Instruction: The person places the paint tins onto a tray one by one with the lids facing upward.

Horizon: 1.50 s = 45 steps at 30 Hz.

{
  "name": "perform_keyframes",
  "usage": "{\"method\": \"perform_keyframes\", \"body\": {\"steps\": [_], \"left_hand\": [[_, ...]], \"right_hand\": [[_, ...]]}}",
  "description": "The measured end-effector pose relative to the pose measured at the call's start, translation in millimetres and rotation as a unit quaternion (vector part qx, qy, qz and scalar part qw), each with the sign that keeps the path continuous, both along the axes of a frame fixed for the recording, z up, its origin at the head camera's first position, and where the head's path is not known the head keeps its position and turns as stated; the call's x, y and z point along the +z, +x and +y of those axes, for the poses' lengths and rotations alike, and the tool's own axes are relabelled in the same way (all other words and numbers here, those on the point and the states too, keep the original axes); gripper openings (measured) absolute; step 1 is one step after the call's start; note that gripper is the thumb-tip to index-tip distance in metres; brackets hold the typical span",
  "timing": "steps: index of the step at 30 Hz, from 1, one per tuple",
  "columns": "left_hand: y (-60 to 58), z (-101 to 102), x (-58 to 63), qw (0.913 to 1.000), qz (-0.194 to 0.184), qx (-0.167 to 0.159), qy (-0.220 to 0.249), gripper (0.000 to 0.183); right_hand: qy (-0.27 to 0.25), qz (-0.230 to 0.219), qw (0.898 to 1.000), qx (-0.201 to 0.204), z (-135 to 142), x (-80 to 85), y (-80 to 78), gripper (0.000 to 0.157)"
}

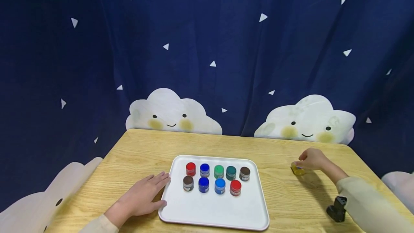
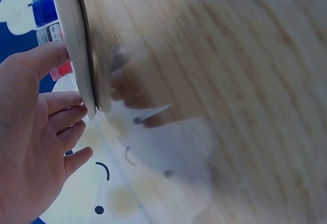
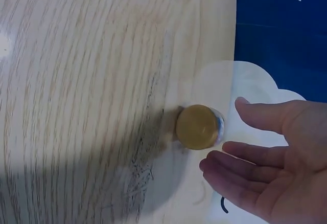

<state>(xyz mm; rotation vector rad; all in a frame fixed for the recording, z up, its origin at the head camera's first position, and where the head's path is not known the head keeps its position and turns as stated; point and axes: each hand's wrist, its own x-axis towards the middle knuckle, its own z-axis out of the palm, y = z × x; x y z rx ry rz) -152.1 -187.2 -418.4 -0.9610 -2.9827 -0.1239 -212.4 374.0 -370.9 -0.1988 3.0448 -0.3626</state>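
A white tray (image 1: 213,208) holds several small paint jars in two rows: red (image 1: 191,169), blue (image 1: 203,184), green (image 1: 219,171), teal (image 1: 231,172) and brown (image 1: 244,173) among them. Along its left rim lies my left hand (image 1: 143,193), fingers extended, fingertips and thumb at the edge; the left wrist view shows this hand (image 2: 41,127) beside the tray's side (image 2: 76,45). On the table's right, a jar with a gold-yellow lid (image 3: 197,127) stands by itself. My right hand (image 3: 271,157) is beside it, thumb and fingers spread apart, fingertips close to the jar.
The wooden table (image 1: 152,146) has a glossy surface, with its far edge against a dark blue curtain (image 1: 194,46) printed with clouds and triangles. A black device (image 1: 337,209) sits by my right sleeve (image 1: 372,204).
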Motion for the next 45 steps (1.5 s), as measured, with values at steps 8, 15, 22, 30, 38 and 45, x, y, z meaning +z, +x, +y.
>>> {"method": "perform_keyframes", "body": {"steps": [8,15,22,30,38,45], "left_hand": [[0.5,-1,-0.8,1.0000,-0.002,-0.001,-0.001,0.067],[-0.5,-2,-1.5,1.0000,0.002,-0.005,-0.001,0.067],[-2.5,0,-0.5,1.0000,0.003,-0.004,-0.003,0.068],[0.0,0,0.4,1.0000,-0.007,0.000,0.003,0.068],[0.8,1,0.6,0.9999,-0.014,0.003,0.002,0.069],[0.2,0,-0.8,1.0000,0.000,-0.005,0.003,0.067]], "right_hand": [[-0.016,-0.006,1.000,-0.016,-9,-12.4,-1.2,0.043],[0.010,-0.009,0.999,-0.052,-11,-19.5,-6.5,0.050],[0.015,-0.005,0.998,-0.065,-11,-20.6,-8.5,0.045],[0.004,-0.005,0.996,-0.084,-12,-24.8,-9.4,0.039],[-0.016,0.012,0.998,-0.056,-16,-16.5,-2.4,0.031],[-0.047,0.012,0.999,-0.016,-25,-14.6,5.0,0.024]]}}
